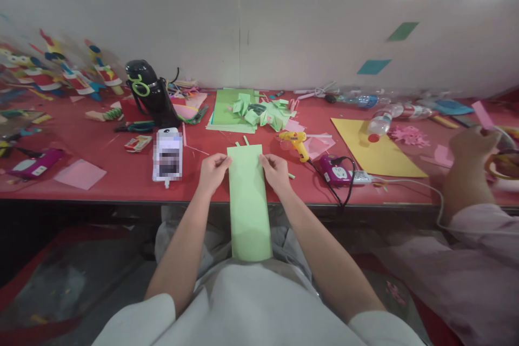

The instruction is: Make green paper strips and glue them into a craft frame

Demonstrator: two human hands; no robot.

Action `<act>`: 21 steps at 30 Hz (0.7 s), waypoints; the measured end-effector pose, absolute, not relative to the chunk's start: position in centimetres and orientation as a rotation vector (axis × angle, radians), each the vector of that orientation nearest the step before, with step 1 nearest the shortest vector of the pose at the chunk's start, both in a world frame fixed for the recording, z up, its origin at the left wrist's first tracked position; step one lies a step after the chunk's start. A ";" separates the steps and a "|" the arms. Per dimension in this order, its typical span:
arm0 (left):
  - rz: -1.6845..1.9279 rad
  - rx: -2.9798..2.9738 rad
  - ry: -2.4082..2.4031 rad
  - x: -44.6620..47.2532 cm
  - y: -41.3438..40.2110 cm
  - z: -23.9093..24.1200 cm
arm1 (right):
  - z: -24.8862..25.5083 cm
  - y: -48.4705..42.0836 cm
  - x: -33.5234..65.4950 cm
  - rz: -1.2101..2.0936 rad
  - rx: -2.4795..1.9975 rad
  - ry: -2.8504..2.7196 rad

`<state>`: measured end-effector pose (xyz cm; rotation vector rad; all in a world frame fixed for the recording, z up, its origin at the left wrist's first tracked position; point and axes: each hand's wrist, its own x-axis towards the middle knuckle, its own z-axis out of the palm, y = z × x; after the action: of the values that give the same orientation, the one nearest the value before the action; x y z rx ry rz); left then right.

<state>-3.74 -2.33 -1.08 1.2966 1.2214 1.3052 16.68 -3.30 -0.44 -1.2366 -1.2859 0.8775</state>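
Note:
A long strip of light green paper (249, 205) lies over the table's front edge, its lower end hanging toward my lap. My left hand (214, 173) pinches the paper's left side near the far end. At the opposite side, my right hand (275, 172) pinches it between thumb and fingers. Small green paper scraps (245, 141) poke out just beyond the strip. Farther back sits a heap of folded green paper pieces (263, 112), partly on a stack of green sheets (227, 108). To the right of my right hand rests a yellow glue gun (298, 143).
A phone (167, 157) and a black flask (150, 92) stand left. On the right are a purple box (336, 170) with cables, yellow paper (373, 146) and plastic bottles (381, 121). A co-worker's hand (474, 146) holds pink paper at far right. A white partition (162, 21) closes the back.

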 end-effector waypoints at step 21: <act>1.410 1.089 1.257 -3.8 -2.2 -0.9 | 0.6 -3.7 16.5 0.998 -1.243 -1.399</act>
<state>-3.78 -2.16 -0.88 1.0895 1.2571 1.4100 16.48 -3.72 0.62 -1.2434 -1.3989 0.9984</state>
